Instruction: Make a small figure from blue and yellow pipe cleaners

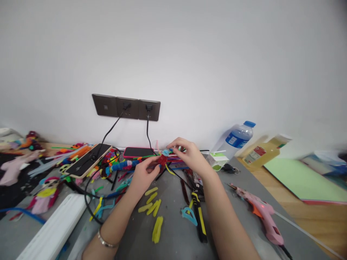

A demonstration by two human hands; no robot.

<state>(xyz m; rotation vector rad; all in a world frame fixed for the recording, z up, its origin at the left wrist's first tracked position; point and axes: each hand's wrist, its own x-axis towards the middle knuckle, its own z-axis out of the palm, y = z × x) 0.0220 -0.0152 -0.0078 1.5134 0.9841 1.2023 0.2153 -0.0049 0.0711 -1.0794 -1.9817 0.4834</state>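
Near the wall, a small red fuzzy pipe-cleaner piece (pixel 163 159) with a light-blue top is between my two hands. My left hand (pixel 146 173) pinches its red lower part between thumb and fingers. From the right, my right hand (pixel 189 155) has its thumb and fingertips closed at the light-blue top. Several folded yellow pipe-cleaner pieces (pixel 157 229) lie on the grey mat below. By my right forearm are a bent light-blue pipe-cleaner loop (pixel 189 216) and yellow-and-black-handled pliers (pixel 200 220), their jaws partly hidden.
A pink glue gun (pixel 261 209) lies at right, its red light showing. Beyond stand a water bottle (pixel 238 137) and a yellow-liquid bottle (pixel 264 151). At left are a phone (pixel 89 160), a white power strip (pixel 54 227), black cables and a pipe-cleaner doll (pixel 46 195).
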